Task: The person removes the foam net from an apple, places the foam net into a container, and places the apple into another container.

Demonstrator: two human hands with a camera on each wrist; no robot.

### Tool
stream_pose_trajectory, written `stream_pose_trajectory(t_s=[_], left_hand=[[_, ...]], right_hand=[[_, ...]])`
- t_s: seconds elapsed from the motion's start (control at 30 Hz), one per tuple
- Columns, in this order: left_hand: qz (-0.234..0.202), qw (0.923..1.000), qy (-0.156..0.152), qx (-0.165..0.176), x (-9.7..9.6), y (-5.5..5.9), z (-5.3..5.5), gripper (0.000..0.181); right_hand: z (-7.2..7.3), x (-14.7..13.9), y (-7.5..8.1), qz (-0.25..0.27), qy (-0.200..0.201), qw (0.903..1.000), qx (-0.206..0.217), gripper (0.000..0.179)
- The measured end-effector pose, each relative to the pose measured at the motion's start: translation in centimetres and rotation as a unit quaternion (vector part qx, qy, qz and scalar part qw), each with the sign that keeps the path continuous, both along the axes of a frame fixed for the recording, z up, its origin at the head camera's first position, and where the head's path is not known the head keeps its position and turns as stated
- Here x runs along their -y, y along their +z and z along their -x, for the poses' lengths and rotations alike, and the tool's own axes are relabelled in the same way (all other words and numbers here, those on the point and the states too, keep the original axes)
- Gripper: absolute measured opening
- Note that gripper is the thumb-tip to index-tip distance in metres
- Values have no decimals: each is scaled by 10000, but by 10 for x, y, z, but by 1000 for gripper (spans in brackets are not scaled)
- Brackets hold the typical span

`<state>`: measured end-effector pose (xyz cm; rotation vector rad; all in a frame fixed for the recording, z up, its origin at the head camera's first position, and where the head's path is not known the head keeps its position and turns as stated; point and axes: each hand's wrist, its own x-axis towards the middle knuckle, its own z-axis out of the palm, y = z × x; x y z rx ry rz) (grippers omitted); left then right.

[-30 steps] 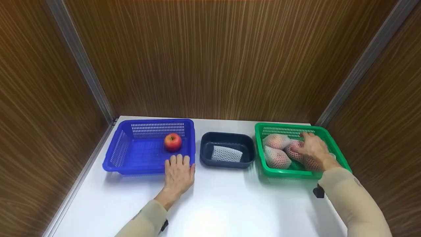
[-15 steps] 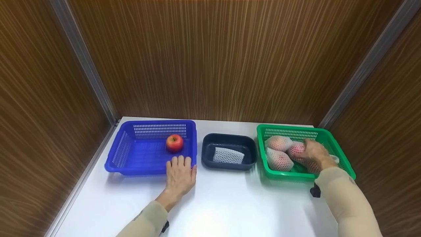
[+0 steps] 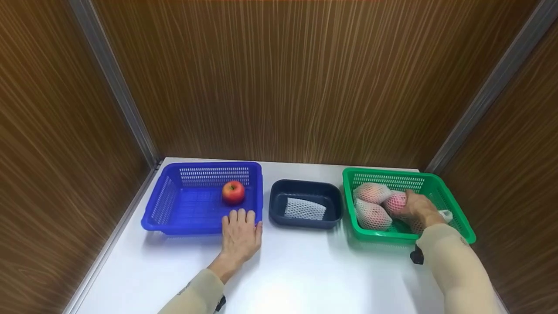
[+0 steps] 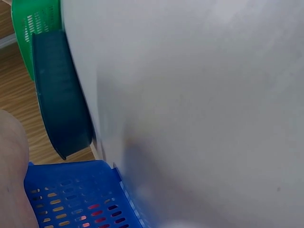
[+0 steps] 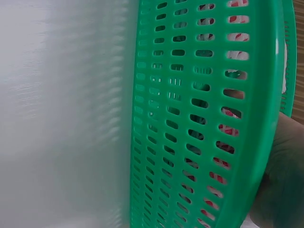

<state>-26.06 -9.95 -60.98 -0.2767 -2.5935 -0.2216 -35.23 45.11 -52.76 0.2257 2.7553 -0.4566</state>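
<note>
My left hand [image 3: 239,233] rests its fingers over the front rim of the blue basket [image 3: 150,222], near the right corner. Inside that basket a bare red apple [image 3: 233,192] sits behind the fingertips. My right hand [image 3: 420,207] reaches down into the green basket [image 3: 462,218] and grips a pinkish-red apple in a white foam net [image 3: 395,202]; palm and fingers hide its right side. Two more netted fruits, a rear one [image 3: 372,192] and a front one [image 3: 372,216], lie to its left. Another netted fruit [image 3: 416,225] shows partly beneath the hand.
Between the baskets stands a dark blue tub [image 3: 275,218] with a flat white foam net [image 3: 305,209] in it. A white net end [image 3: 446,215] shows right of my right wrist. Wood-grain panels [image 3: 279,87] wall the white table [image 3: 305,270] on three sides.
My right hand has sunk deeper into the green basket, its fingers drawing in on the netted apple. My left hand stays on the blue basket's rim. The head view has shifted slightly.
</note>
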Motion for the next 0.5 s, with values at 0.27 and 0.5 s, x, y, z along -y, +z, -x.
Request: stream_pose_trajectory(t_s=[0.27,0.5], left_hand=[[38,10000,44,68,-1,3,0,32],[28,9999,47,122,-1,4,-1,32]], right_hand=[[-6,7,2,104,-249,9996,126,129],[-7,2,-7,319,-212,9993,-12,135]])
